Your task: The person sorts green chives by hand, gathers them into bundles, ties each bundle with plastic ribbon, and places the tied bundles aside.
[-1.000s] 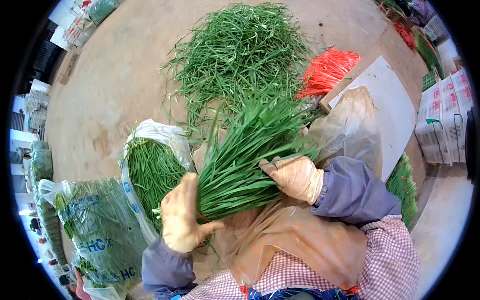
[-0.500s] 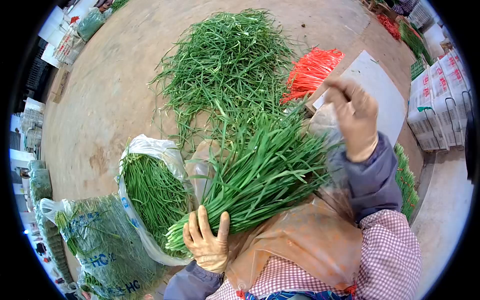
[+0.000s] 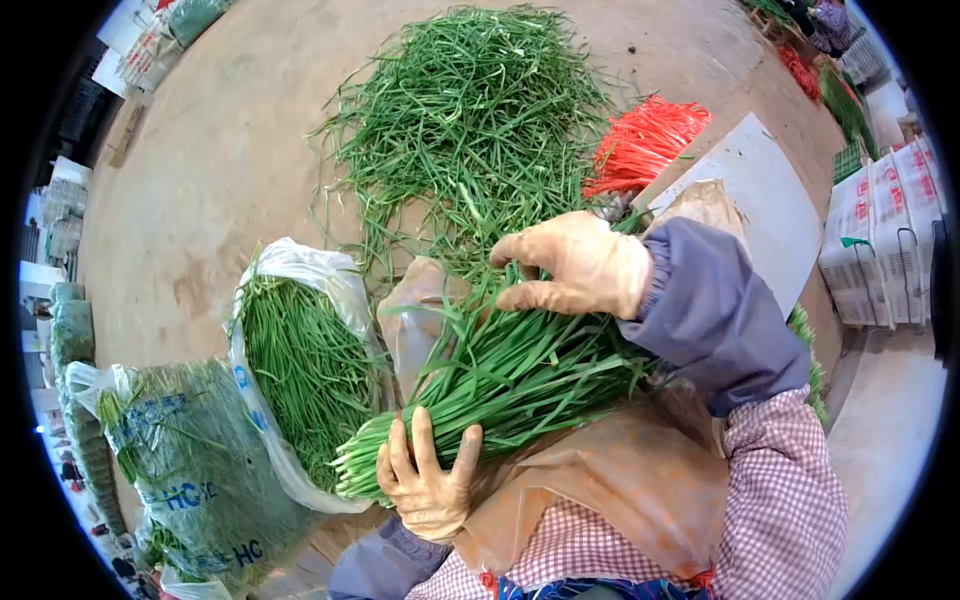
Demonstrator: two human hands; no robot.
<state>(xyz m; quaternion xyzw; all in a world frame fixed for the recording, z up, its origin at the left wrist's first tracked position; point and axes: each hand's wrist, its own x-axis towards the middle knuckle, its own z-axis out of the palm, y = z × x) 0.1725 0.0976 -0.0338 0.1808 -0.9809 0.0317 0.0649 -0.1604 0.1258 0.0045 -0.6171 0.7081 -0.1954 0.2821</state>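
Note:
A bunch of garlic chives (image 3: 530,375) lies across my lap, white cut ends to the left and leaves to the right. My left hand (image 3: 430,480), in a thin pale glove, grips the bunch near its cut ends, fingers over the stalks. A small bit of red shows on the stalks beside its fingertips. Over the leafy part is my gloved right hand (image 3: 575,265), thumb and fingers bent and apart, with leaves below the gap. Left of the bunch, a white plastic bag (image 3: 265,405) holds more chives (image 3: 310,370).
Loose chives (image 3: 470,110) are heaped on the floor ahead. Red ties (image 3: 650,140) lie beside a pale board (image 3: 765,190) at the right. A full clear bag (image 3: 205,470) stands at lower left. White crates (image 3: 880,235) are stacked at far right.
My right hand has swung down and left, from beside the board to over the leaves. My left hand remains on the stalks near the cut ends. The view has shifted slightly.

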